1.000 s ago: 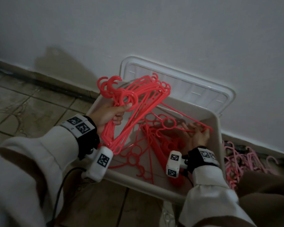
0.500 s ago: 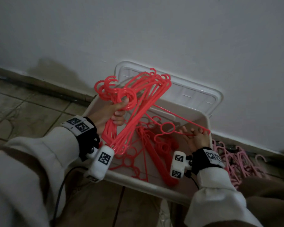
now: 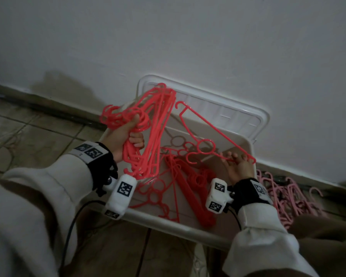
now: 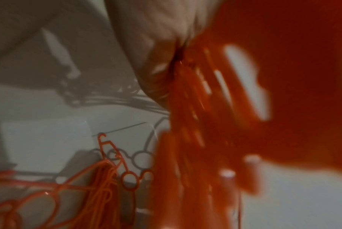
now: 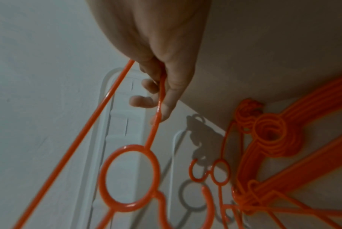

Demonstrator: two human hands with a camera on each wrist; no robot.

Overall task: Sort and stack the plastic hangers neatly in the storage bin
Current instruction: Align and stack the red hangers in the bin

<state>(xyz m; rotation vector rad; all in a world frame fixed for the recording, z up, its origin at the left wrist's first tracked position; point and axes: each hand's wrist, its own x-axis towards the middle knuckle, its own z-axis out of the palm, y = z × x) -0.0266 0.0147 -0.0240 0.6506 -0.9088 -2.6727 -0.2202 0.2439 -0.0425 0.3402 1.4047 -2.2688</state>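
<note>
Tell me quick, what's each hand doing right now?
Left hand: grips a bundle of red hangers.
Right hand: pinches a single red hanger.

**Materials and finishes**

Red hangers (image 3: 148, 124), gripped in the left hand (image 3: 120, 136): thin smooth plastic, glossy highlights. Storage bin (image 3: 180, 226) beneath both hands: white plastic, smooth, satin. Sleeves (image 3: 48, 188): pale soft cloth, matt. Wall (image 3: 188, 37) beyond the hands: matt paint.

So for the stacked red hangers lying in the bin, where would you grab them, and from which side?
Probably the stack of red hangers by its bunched necks beside the rings, coming from above: the arms lie aligned along the bin floor, loose single hangers sprawl on its left, and the right hand pinches another hanger.
</note>
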